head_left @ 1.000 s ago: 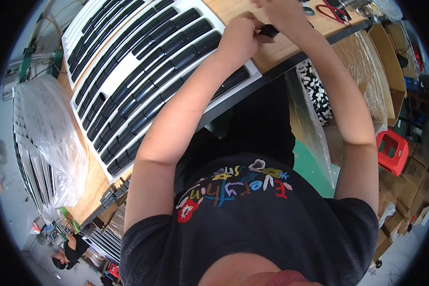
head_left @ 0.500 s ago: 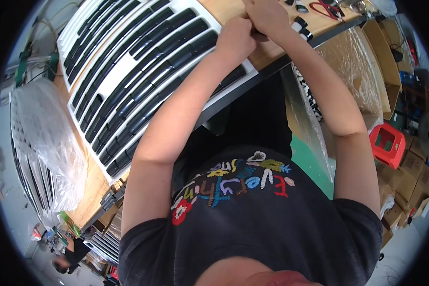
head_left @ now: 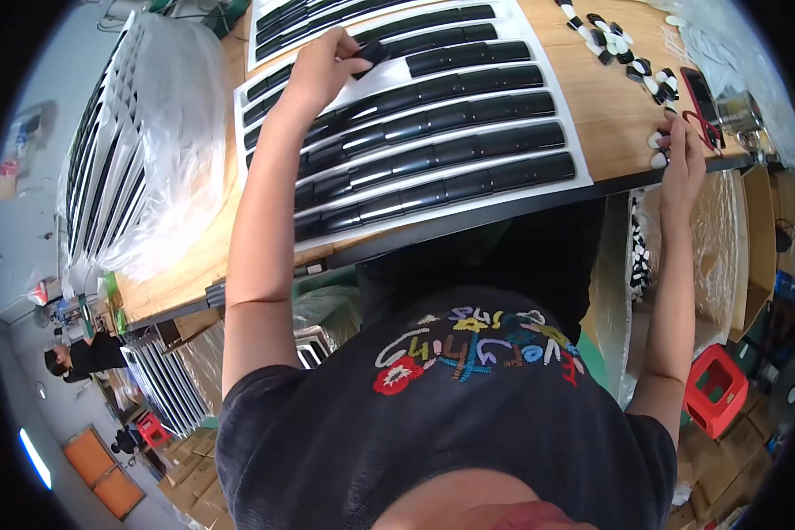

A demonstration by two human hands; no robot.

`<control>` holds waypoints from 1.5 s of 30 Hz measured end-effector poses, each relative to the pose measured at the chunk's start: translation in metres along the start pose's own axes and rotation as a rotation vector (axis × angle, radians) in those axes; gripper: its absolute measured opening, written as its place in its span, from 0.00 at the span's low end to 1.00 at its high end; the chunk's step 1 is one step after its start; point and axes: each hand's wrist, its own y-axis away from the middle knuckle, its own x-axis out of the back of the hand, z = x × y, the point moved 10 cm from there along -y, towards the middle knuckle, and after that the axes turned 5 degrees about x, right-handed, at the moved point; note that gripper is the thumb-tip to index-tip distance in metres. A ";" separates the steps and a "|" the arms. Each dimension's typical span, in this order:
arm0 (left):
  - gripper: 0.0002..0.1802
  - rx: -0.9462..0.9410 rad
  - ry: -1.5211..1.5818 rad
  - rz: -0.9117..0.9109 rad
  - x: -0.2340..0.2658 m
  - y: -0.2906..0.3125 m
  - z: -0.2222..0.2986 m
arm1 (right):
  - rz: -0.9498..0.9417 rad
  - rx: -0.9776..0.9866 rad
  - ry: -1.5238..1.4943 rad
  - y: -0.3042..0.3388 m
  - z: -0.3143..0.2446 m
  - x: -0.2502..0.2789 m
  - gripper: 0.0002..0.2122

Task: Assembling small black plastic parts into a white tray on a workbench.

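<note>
My left hand (head_left: 325,75) pinches a small glossy black piece (head_left: 374,53) just above a white panel (head_left: 583,168). The panel carries several curved rows of glossy black segments (head_left: 450,111). Beside the held piece, one row has a bare white stretch (head_left: 382,78). At the table's right side, my right hand (head_left: 685,163) reaches forward with its fingers stretched out, close to a few small black and white pieces (head_left: 659,159). Its fingertips partly cover what lies under them.
A loose chain of black and white pieces (head_left: 611,40) lies right of the panel. Past it are a dark phone-like slab (head_left: 700,95), red-handled pliers (head_left: 711,132) and a metal cup (head_left: 738,115). Plastic-wrapped panels (head_left: 163,132) stand at left; a red stool (head_left: 717,390) is at lower right.
My hands, formerly close together at the table's right part, are now far apart. The left is over the panel with a black piece; the right is by the loose pieces. The view has turned.
</note>
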 end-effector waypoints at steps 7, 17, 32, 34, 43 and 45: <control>0.10 0.086 0.167 -0.042 -0.043 0.002 -0.036 | -0.025 0.053 -0.031 0.003 -0.011 -0.009 0.14; 0.20 -0.120 -0.343 -0.063 0.023 0.056 -0.070 | -0.078 -0.010 0.605 -0.035 0.068 0.080 0.15; 0.22 -0.109 0.873 0.081 -0.051 0.094 0.100 | -0.257 0.059 -0.083 0.021 -0.069 -0.067 0.06; 0.22 -0.028 1.012 0.036 -0.071 0.099 0.108 | -0.338 0.060 -0.203 0.040 -0.111 -0.095 0.06; 0.13 -0.015 1.329 -0.086 -0.092 0.118 0.110 | -0.625 0.175 -0.195 0.075 -0.166 -0.138 0.03; 0.12 -0.047 1.345 -0.079 -0.090 0.121 0.106 | -0.633 0.217 -0.120 0.076 -0.172 -0.140 0.03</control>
